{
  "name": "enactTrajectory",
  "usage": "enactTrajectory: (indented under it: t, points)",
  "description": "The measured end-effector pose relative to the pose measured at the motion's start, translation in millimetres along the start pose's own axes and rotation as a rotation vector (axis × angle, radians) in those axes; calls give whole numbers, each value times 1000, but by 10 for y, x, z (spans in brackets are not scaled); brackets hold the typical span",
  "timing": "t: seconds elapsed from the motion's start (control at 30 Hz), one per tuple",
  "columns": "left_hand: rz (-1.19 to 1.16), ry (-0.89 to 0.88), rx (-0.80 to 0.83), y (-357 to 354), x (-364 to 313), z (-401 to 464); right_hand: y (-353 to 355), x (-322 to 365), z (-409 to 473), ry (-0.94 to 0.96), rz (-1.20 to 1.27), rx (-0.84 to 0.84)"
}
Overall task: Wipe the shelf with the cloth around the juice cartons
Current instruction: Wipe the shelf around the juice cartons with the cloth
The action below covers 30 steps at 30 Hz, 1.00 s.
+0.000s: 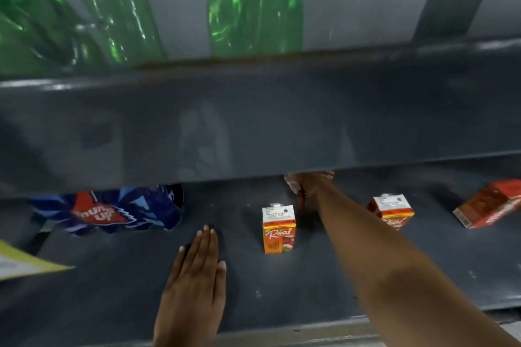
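Three orange-red juice cartons are on the dark grey shelf [296, 290]: one upright at the middle [278, 229], a second upright further right [392, 210], a third lying on its side at the far right [489, 204]. My left hand [194, 276] rests flat on the shelf, fingers together, left of the middle carton. My right arm reaches between the two upright cartons to the back. My right hand [308, 182] is mostly hidden under the shelf above; a bit of pale and red cloth [296, 187] shows at it.
The upper shelf's front edge [253, 127] overhangs and hides the back of the lower shelf. Green plastic bottles [253, 8] stand on it. A blue wrapped bottle pack [112, 211] sits at the back left, a yellow-edged paper [22, 265] at the far left.
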<state>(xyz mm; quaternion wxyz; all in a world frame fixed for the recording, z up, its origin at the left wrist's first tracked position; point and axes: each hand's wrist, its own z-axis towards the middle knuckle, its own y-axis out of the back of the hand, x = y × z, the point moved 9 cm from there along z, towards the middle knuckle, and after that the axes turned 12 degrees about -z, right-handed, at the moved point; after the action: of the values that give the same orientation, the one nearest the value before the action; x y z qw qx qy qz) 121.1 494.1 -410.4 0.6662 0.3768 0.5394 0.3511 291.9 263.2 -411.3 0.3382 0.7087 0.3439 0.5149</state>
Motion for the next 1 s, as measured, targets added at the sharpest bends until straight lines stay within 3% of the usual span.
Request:
enactTrajectory:
  t: [0.1, 0.27, 0.6, 1.0]
  points:
    - [0, 4, 26, -40, 34, 7, 210, 162, 18, 141, -319, -226]
    - [14, -8, 59, -63, 48, -9, 10, 96, -257, 234, -462, -187]
    - [4, 4, 95, -78, 57, -31, -47, -201, -1185, 172, -245, -305]
    - [-6, -20, 91, -101, 69, -27, -280, -410, -2498, 187, -337, -368]
